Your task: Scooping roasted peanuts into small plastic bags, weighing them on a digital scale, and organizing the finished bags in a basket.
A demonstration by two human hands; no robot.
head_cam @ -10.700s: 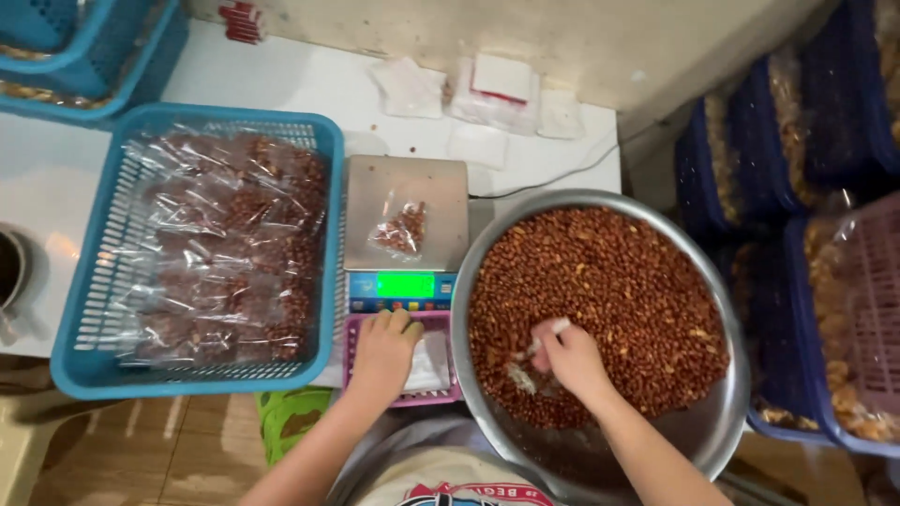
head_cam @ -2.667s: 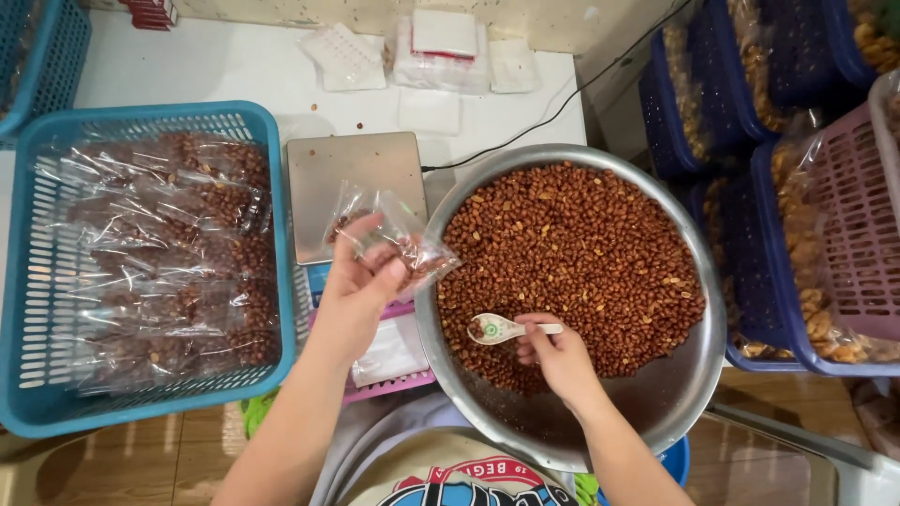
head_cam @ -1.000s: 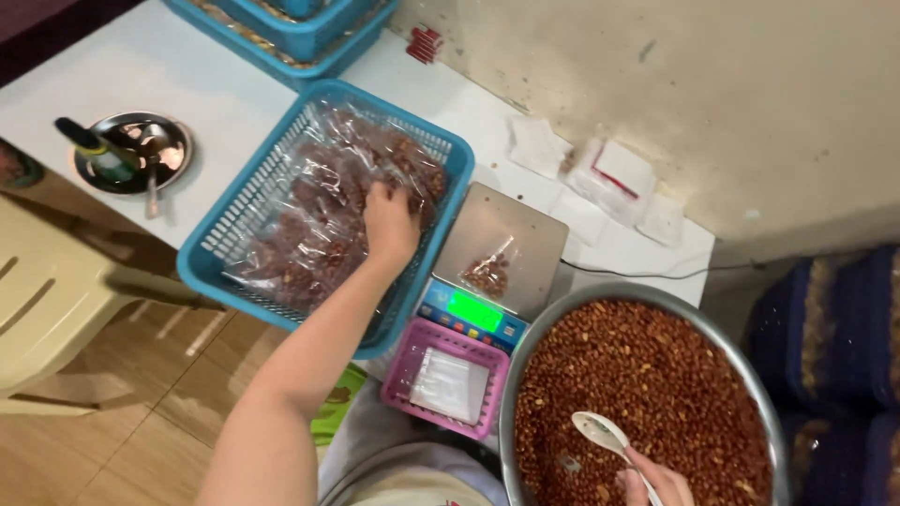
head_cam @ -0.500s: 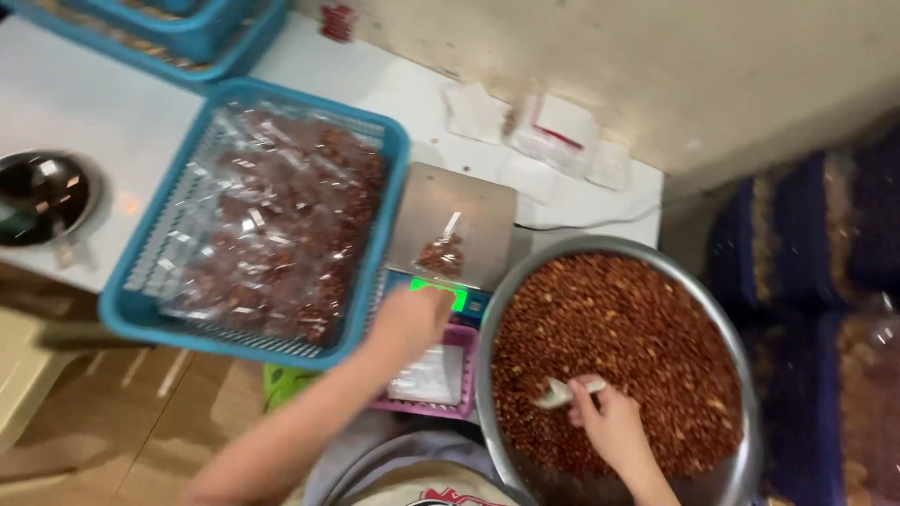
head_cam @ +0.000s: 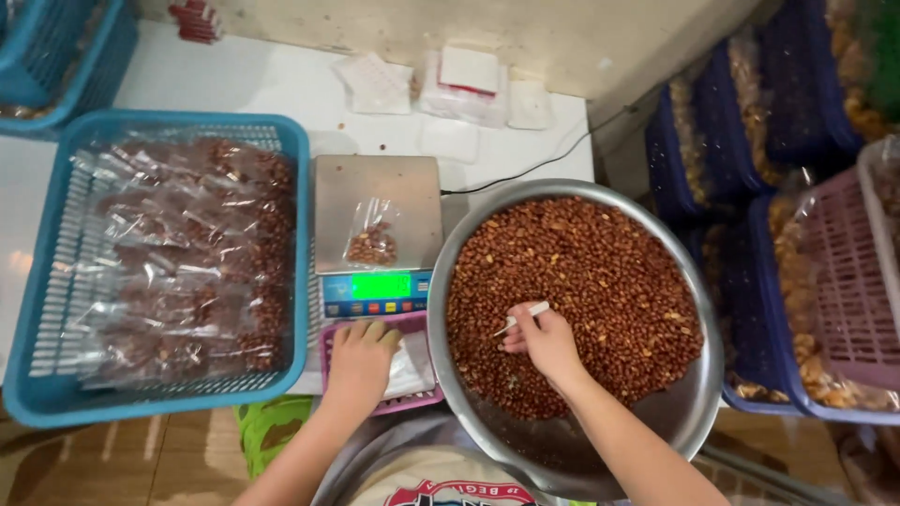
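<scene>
Now: left hand back at the bag tray, spoon in the nuts

Half a second ago the left hand (head_cam: 361,361) was crossing the scale; now its fingers (head_cam: 375,333) lie curled on the pink tray (head_cam: 330,335) of empty bags (head_cam: 410,367), pinching nothing I can see. The right hand (head_cam: 542,339) has fingers closed on a white spoon (head_cam: 523,315), dipped into the bowl (head_cam: 694,412) of peanuts (head_cam: 600,272). Beyond the left fingers, a part-filled clear bag (head_cam: 372,239) rests on the scale (head_cam: 375,206); it likely awaits topping up. Left of them, a blue basket (head_cam: 28,394) holds filled bags. White packets (head_cam: 469,73) lie at the counter's (head_cam: 262,80) far edge.
</scene>
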